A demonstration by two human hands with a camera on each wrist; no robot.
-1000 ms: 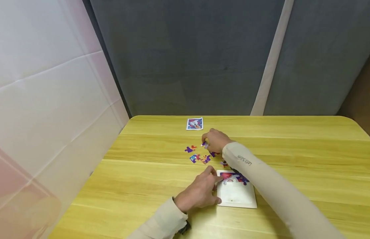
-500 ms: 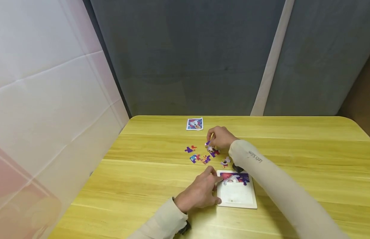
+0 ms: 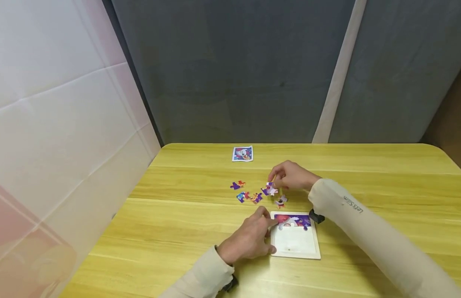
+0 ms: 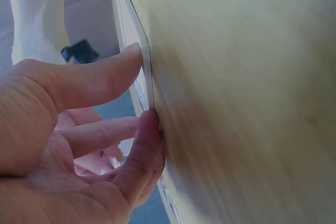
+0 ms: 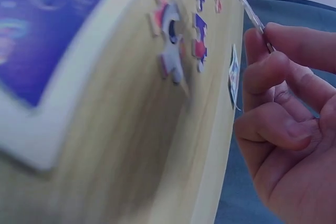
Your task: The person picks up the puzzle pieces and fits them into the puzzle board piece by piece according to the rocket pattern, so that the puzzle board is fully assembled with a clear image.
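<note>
The right hand [image 3: 290, 176] is raised just above the surface [image 3: 364, 174], forearm reaching in from the lower right in a beige sleeve [image 3: 372, 231]. Its grip is narrow — thumb and fingertips [image 5: 262, 45] pinch a thin puzzle piece [image 3: 270, 188], seen edge-on in the right wrist view, while the other fingers curl loosely into the palm. In the head view the piece hangs at the fingertips, just over the loose pieces [image 3: 249, 196] scattered on the surface; whether it touches any of them cannot be told.

The left hand [image 3: 249, 240] lies low on the surface, wrist toward the near edge, knuckles up. Its grip is on the left edge of the puzzle tray [image 3: 295, 250] — the left wrist view shows the thumb [image 4: 100, 77] on top of the rim and a finger pressed against the edge beneath, the remaining fingers gently bent.

The tray sits flat near the middle of the surface, between the two arms. A strip of purple and red pieces [image 3: 294, 221] fills its far end; the rest of the tray is white. One loose piece [image 3: 280, 202] lies just beyond the tray's far edge. Farther back, well apart from the hands, a small picture card [image 3: 242, 153] lies near the far edge, before a grey curtain [image 3: 230, 74].
</note>
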